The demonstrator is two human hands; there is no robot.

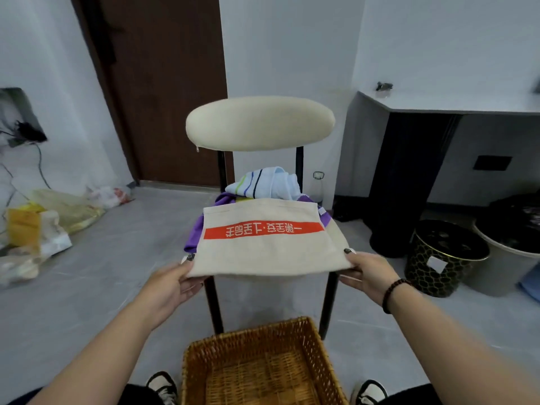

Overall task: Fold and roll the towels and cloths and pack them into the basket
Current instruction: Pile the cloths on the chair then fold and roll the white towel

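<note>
Behind one chair (260,124), two hands (172,285) (369,276) hold one beige cloth (268,252) above one basket (263,372).

Home room, chair (260,124), door (163,83), tiled floor (102,273)

Soft, even indoor light, moderately bright, with a cool grey cast and no hard glare; shadows are faint, only a dim patch on the floor (87,287) under the chair (260,124) near 6 o'clock; wide-angle distortion bends the door (163,83) at 11 o'clock and the counter (450,103) at 2 o'clock; the forearms smear toward 7 and 5 o'clock; the bags (43,229) at 9 o'clock are soft; the centre is sharpest.
</note>
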